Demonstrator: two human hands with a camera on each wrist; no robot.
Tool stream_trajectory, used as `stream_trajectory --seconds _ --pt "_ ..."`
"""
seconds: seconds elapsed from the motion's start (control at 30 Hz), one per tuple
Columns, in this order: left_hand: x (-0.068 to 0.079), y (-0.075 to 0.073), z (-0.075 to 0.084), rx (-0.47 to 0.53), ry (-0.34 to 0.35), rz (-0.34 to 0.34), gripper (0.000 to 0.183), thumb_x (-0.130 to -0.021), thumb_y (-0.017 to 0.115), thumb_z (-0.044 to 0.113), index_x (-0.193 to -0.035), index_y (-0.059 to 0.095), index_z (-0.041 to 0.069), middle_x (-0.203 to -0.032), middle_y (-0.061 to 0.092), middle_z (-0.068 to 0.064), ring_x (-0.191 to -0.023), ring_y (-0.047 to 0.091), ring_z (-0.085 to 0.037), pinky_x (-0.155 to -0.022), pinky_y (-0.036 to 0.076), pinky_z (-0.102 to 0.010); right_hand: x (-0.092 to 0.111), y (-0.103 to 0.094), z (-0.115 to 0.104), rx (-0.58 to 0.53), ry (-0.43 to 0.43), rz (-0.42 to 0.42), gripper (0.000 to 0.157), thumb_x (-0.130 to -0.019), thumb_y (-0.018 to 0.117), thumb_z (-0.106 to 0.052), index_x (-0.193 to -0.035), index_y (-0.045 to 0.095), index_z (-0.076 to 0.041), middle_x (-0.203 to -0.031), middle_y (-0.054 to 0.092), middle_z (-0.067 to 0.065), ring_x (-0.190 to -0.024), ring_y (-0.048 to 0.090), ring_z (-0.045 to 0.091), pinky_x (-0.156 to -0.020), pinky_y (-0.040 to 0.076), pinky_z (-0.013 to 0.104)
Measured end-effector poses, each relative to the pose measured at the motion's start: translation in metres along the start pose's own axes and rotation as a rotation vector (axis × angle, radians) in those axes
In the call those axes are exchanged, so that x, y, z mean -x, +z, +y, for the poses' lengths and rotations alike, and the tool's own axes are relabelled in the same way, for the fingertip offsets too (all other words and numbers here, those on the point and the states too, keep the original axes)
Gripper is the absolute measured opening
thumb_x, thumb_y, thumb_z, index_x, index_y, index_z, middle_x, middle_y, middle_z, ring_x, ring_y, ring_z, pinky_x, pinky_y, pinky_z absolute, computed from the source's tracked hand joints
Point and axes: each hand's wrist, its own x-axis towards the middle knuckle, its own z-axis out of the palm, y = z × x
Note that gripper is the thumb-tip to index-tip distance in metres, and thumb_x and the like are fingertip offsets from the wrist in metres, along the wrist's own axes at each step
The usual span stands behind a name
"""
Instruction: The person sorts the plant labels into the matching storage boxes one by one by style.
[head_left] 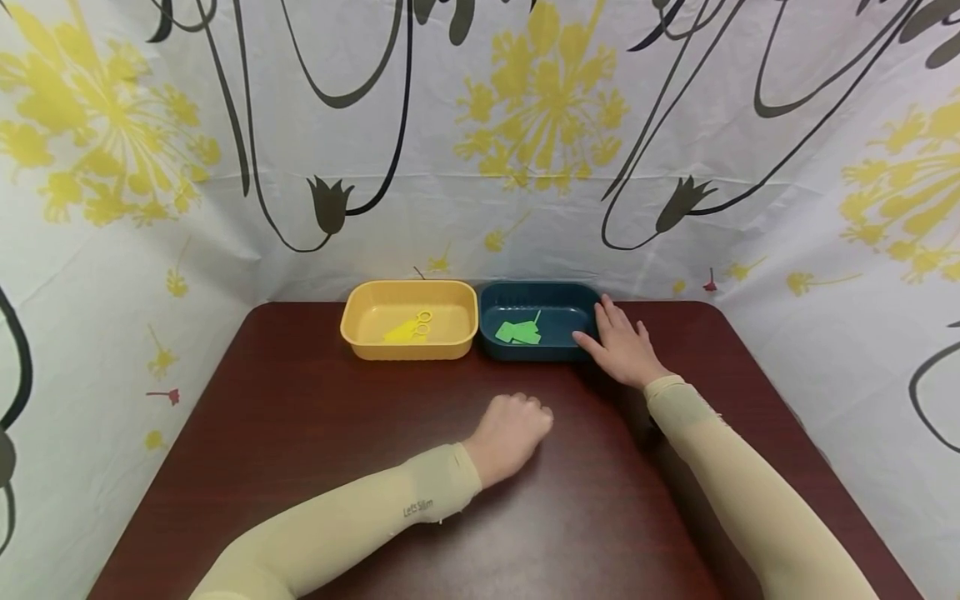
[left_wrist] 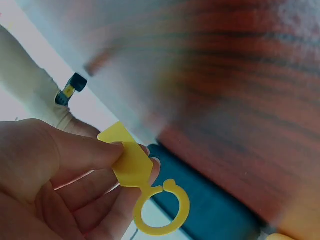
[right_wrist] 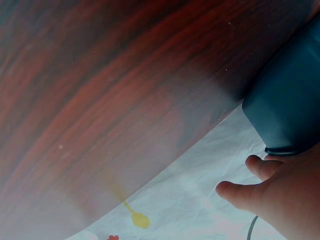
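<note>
My left hand [head_left: 512, 431] is over the middle of the table. In the left wrist view its thumb and fingers pinch a flat yellow tag [left_wrist: 132, 162] with an open ring at one end; the head view hides that tag behind the hand. My right hand [head_left: 624, 343] lies with spread fingers at the right side of the dark teal bin [head_left: 536, 353], touching its rim. Several green tags [head_left: 519, 332] lie in this bin. Left of it, several yellow tags [head_left: 407, 331] with rings lie in the yellow bin [head_left: 408, 353].
Both bins stand side by side at the far edge of the dark reddish-brown wooden table [head_left: 300, 433]. A white curtain [head_left: 420, 167] with yellow and grey flower prints hangs behind the table and along its sides.
</note>
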Motion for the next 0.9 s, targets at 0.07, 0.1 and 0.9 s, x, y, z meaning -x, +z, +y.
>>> stream_trajectory --seconds 0.07,0.1,0.9 --pt "-0.001 -0.003 -0.002 0.013 -0.012 -0.004 0.019 -0.084 0.071 0.003 -0.083 0.076 0.021 -0.069 0.063 0.001 -0.057 0.055 -0.014 -0.045 0.047 -0.03 -0.001 0.001 0.0 0.0 0.003 0.003 0.098 -0.097 0.031 -0.074 -0.161 0.011 -0.003 -0.168 -0.001 0.013 -0.153 0.005 0.036 -0.112 0.004 0.071" --pt "-0.001 -0.004 -0.003 0.018 -0.018 -0.003 0.019 -0.084 0.071 0.003 -0.084 0.076 0.021 -0.07 0.063 0.001 -0.058 0.056 -0.014 -0.046 0.047 -0.03 -0.001 0.001 0.0 0.001 0.003 0.001 0.098 -0.097 0.031 -0.074 -0.161 0.011 -0.002 -0.168 -0.002 0.014 -0.153 0.005 0.037 -0.112 0.004 0.071" --pt "-0.002 -0.033 -0.039 0.177 -0.182 0.029 0.032 -0.084 0.083 0.021 -0.115 0.077 0.018 -0.092 0.071 0.0 -0.074 0.062 -0.014 -0.061 0.055 -0.028 -0.002 0.0 0.0 0.014 0.015 -0.003 0.098 -0.097 0.032 -0.074 -0.161 0.01 -0.003 -0.168 -0.001 0.013 -0.152 0.007 0.038 -0.113 0.005 0.071"
